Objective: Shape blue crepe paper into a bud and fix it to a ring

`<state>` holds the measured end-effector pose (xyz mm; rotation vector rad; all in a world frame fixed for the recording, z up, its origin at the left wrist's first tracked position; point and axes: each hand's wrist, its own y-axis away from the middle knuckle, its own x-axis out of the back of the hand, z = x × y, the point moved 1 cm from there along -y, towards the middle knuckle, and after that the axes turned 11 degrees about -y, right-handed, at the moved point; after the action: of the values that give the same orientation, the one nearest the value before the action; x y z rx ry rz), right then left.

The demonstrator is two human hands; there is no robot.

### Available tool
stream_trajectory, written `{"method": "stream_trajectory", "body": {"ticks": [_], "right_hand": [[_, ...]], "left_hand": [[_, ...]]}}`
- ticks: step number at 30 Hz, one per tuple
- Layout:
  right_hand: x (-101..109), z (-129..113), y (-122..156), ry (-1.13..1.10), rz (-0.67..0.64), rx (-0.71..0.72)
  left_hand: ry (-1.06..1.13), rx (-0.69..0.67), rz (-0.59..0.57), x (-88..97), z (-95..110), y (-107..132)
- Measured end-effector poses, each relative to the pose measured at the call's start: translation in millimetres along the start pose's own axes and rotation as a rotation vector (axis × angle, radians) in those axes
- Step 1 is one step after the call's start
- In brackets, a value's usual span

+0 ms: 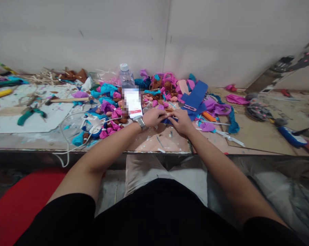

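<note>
Honestly, looks mid-job to me. Left hand [154, 118] and right hand [182, 121] meet fingertip to fingertip near the front of the surface [154, 138], right at some dark blue material [166, 121]. Fingers are drawn in narrow, but I can't tell if either grip has anything pinched. Loads of small bunched-up pink pieces [115, 112] sit in the pile (phone [134, 102] parked right beside them, lol), so I'd guess plenty's done. The flat blue strip [197, 94] behind is unbunched, so probably some left.
</note>
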<state>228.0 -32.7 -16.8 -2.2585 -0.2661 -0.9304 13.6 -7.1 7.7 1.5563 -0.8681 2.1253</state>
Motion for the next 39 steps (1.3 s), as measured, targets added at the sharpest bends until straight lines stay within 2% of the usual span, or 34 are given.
{"method": "stream_trajectory", "body": {"ticks": [11, 18, 28, 39], "right_hand": [[-4.1, -0.8, -0.2, 0.029, 0.000, -0.029], [-0.9, 2.9, -0.3, -0.033, 0.084, 0.008], [-0.1, -0.9, 0.7, 0.014, 0.023, 0.018], [-0.2, -2.6, 1.1, -0.010, -0.012, 0.012]], "left_hand": [[0.040, -0.037, -0.001, -2.9, 4.7, 0.5], [-0.004, -0.025, -0.001, 1.4, 5.5, 1.8], [0.047, -0.034, -0.025, -1.1, 5.7, 2.1], [-0.140, 0.025, -0.034, -1.9, 4.1, 2.8]]}}
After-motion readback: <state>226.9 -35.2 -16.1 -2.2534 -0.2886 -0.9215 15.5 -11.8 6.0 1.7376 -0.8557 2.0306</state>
